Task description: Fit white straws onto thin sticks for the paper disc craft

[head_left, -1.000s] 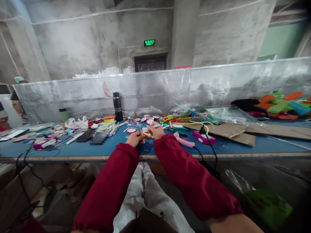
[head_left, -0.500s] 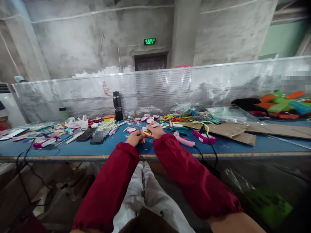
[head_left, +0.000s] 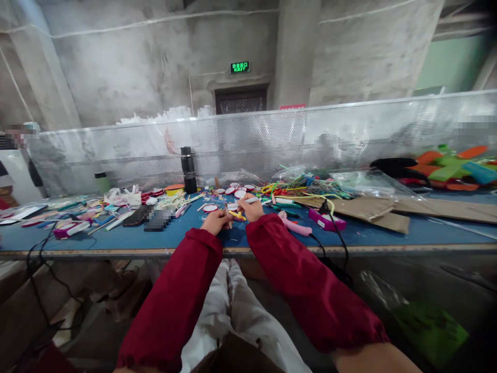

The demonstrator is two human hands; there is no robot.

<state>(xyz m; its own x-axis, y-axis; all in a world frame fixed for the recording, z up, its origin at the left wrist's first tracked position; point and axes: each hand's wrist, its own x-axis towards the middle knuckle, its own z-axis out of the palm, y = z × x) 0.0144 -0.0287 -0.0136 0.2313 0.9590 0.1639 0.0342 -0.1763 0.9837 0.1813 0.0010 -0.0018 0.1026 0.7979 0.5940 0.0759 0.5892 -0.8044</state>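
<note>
Over the blue work table (head_left: 186, 239), my left hand (head_left: 215, 223) is closed on a small thin brownish piece (head_left: 227, 211), held upright; its exact kind is too small to tell. Just to the right, my right hand (head_left: 252, 209) pinches a white pen-like tool (head_left: 252, 200). The tool's tip points left, close to the brownish piece; whether they touch I cannot tell. Yellow pieces (head_left: 237, 215) lie below and between the hands. Round white discs with red rims (head_left: 210, 208) are scattered just beyond them.
A black bottle (head_left: 188, 171) stands at the back by the perforated metal screen (head_left: 248, 145). On the right are a pink glue gun (head_left: 297, 226), a purple box (head_left: 328, 219) with cables, cardboard (head_left: 363, 208) and tangled coloured cords (head_left: 306, 184). Phones (head_left: 135, 216) and loose sticks lie left.
My right hand has shifted very slightly right, with the tool still in it. My left hand stays in place. A person has come into view at the far left behind the screen.
</note>
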